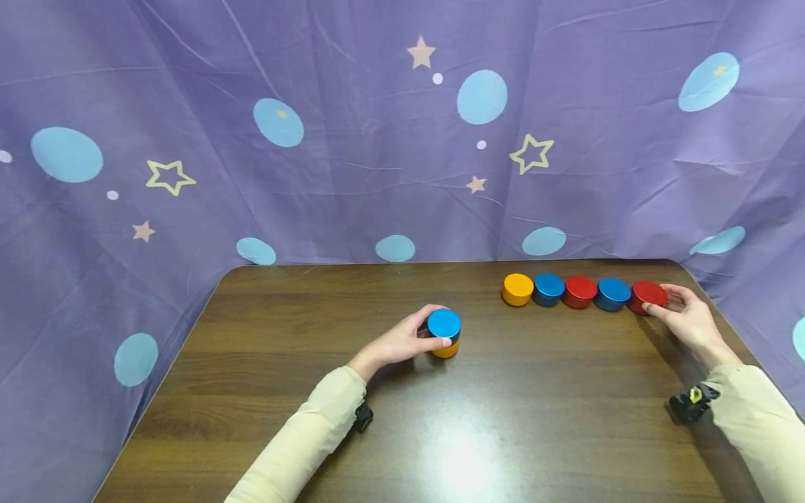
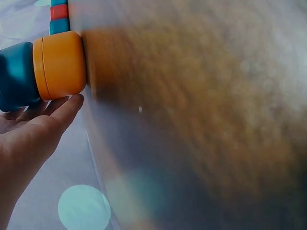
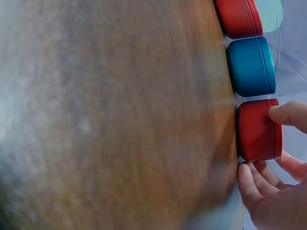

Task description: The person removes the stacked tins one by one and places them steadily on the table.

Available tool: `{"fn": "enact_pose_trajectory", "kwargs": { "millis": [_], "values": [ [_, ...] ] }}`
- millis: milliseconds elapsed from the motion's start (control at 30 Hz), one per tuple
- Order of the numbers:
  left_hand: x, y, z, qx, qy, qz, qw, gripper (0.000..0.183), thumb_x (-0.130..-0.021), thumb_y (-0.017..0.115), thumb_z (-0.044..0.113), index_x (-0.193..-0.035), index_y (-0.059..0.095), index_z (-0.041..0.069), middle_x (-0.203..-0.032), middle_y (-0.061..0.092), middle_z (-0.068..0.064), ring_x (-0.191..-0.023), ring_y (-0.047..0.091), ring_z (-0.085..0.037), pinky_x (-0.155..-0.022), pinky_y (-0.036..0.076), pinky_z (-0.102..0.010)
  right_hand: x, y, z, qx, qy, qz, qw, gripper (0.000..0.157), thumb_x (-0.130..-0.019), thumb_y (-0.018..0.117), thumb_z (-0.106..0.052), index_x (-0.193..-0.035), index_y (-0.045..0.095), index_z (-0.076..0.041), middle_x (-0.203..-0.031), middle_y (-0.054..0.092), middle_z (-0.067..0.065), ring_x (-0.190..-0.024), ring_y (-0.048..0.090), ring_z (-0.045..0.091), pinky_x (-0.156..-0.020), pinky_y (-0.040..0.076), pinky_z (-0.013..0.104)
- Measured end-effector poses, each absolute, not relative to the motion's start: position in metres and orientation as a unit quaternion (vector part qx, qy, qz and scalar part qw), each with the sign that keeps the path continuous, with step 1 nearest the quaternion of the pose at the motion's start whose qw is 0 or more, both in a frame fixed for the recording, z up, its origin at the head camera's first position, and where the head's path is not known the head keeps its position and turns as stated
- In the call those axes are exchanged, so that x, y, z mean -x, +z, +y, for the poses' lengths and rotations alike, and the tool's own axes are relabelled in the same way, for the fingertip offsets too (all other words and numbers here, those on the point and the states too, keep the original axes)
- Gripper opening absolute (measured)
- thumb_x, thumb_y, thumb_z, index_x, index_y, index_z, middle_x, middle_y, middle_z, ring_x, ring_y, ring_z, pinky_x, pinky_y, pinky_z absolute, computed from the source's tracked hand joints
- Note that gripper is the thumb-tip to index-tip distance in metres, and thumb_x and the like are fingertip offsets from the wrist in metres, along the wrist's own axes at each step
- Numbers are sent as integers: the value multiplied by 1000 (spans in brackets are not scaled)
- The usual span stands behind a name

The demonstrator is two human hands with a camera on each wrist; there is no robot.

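Near the middle of the table, a round blue tin sits squarely on top of an orange tin. My left hand grips the blue tin from the left, thumb on the near side. In the left wrist view, fingers of that hand also lie along the side of the orange tin. At the right end of a row of tins, my right hand holds a red tin between thumb and fingers. The right wrist view shows that red tin standing on the table, thumb near its lid seam.
Leftward from the held red tin, the row continues with a blue tin, another red tin, another blue tin and a yellow-orange tin. A purple patterned curtain hangs behind the brown wooden table.
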State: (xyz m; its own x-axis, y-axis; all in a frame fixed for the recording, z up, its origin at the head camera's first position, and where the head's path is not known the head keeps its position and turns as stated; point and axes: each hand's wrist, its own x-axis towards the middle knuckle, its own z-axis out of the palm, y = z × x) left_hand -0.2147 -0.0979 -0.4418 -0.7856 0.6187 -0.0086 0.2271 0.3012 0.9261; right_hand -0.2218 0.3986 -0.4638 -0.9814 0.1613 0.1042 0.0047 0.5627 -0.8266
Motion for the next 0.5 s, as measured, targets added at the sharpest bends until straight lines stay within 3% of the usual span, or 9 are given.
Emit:
{"fn": "enact_pose_trajectory", "kwargs": {
  "millis": [67, 167, 233, 300, 400, 500],
  "values": [
    [215, -441, -98, -267, 525, 786, 188, 53, -92, 66, 13, -139, 43, 5, -130, 52, -14, -118, 51, -25, -99, 42, -35, 220, -462, 399, 46, 459, -884, 76, 66, -93, 63, -16, -138, 28, 16, -131, 38, 42, -86, 43, -15, -69, 35, 3],
    [214, -441, -98, -264, 528, 784, 192, 54, -92, 67, 13, -139, 43, 6, -130, 53, -14, -118, 51, -24, -99, 43, -36, 218, -458, 398, 47, 454, -887, 64, 71, -94, 61, -18, -144, 20, 13, -137, 31, 44, -112, 55, 12, -69, 34, 3],
    [214, -441, -97, -263, 530, 783, 192, 54, -92, 67, 13, -140, 42, 5, -131, 52, -15, -118, 51, -25, -99, 43, -37, 216, -455, 397, 54, 456, -886, 62, 74, -95, 60, -21, -147, 17, 9, -142, 26, 42, -127, 45, 34, -71, 35, 2],
    [214, -442, -97, -262, 531, 782, 194, 56, -92, 66, 12, -141, 40, 3, -132, 51, -17, -119, 50, -27, -99, 42, -40, 214, -451, 396, 55, 466, -880, 66, 75, -95, 60, -22, -149, 16, 6, -144, 23, 41, -131, 30, 50, -76, 34, 1],
    [214, -441, -97, -260, 534, 781, 196, 58, -92, 66, 11, -142, 39, 3, -133, 50, -18, -119, 50, -28, -100, 42, -40, 210, -445, 392, 50, 478, -874, 75, 73, -95, 61, -23, -152, 19, -2, -145, 23, 40, -134, 27, 47, -81, 33, 1],
    [215, -441, -98, -259, 537, 778, 198, 58, -91, 67, 11, -141, 40, 3, -131, 51, -17, -118, 51, -27, -99, 42, -38, 206, -442, 386, 31, 483, -870, 93, 67, -95, 62, -20, -151, 27, -11, -144, 28, 38, -135, 34, 34, -84, 34, 1]
  ]
}}
